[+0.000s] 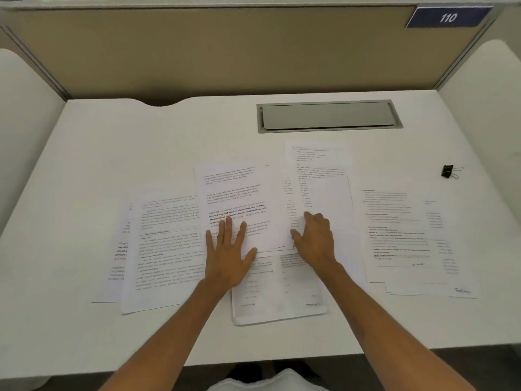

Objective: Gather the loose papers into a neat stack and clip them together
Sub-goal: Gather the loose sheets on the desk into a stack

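- Head view: loose papers (166, 244) lay fanned in overlapping sheets across the middle of the white desk (84, 153), reaching toward its near edge.
- Left hand (229, 256): fingers spread, palm pressed flat on the centre sheet (239, 198).
- Right hand (314, 239): fingers curled, tips on the edge of overlapping sheets just beside; whether it pinched one could not be told.
- Black binder clip (450, 171): near the right edge, well apart from the papers.
- Grey cable hatch (328, 116): at the far edge.
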`<state>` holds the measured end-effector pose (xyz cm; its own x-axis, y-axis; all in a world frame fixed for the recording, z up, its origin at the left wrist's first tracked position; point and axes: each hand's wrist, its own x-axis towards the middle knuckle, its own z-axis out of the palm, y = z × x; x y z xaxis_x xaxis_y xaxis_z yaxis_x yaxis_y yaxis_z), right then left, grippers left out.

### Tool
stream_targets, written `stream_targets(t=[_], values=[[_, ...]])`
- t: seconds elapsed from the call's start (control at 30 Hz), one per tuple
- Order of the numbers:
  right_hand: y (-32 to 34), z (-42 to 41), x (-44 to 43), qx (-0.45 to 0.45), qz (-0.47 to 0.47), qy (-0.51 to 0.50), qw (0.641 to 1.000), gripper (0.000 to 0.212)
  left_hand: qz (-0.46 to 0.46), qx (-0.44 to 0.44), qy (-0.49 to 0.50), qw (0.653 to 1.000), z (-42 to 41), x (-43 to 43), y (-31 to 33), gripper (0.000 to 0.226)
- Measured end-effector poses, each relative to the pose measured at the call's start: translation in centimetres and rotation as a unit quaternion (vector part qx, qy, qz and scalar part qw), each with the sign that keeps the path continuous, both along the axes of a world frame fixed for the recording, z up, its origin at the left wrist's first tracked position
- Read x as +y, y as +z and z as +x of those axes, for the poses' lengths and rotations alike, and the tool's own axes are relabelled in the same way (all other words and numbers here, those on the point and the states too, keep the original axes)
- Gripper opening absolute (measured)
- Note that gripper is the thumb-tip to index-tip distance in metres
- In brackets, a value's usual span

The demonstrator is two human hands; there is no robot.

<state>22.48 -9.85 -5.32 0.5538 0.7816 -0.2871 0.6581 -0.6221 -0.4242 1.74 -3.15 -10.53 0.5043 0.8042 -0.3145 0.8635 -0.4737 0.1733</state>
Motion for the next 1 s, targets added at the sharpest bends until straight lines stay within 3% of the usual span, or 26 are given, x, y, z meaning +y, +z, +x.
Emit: stream_targets(t=[0.17,0.53,0.7,0.8,1.0], values=[[-0.2,0.2,1.3,0.023,-0.002,-0.045,0.999,0.051,0.002,-0.026,-0.013,1.000,0.4,-0.7,-0.4,0.080],[-0.3,-0.2,3.7,0.064,-0.041,-0.141,0.987,0.082,-0.006,-0.058,-0.039,0.998,1.6,-3.3,-0.5,0.074],[-0.2,0.0,4.0,0.064,-0.029,-0.151,0.986,0.065,-0.045,-0.073,-0.039,0.996,2.1,-3.1,0.1,0.076],[0.5,0.3,3.9,0.129,-0.010,-0.186,0.974,0.050,-0.074,-0.135,-0.021,0.988,1.6,-2.8,0.5,0.077],[0.8,0.6,3.4,0.201,0.031,-0.198,0.959,0.052,-0.117,-0.236,0.024,0.964,0.2,-2.5,1.5,0.073]])
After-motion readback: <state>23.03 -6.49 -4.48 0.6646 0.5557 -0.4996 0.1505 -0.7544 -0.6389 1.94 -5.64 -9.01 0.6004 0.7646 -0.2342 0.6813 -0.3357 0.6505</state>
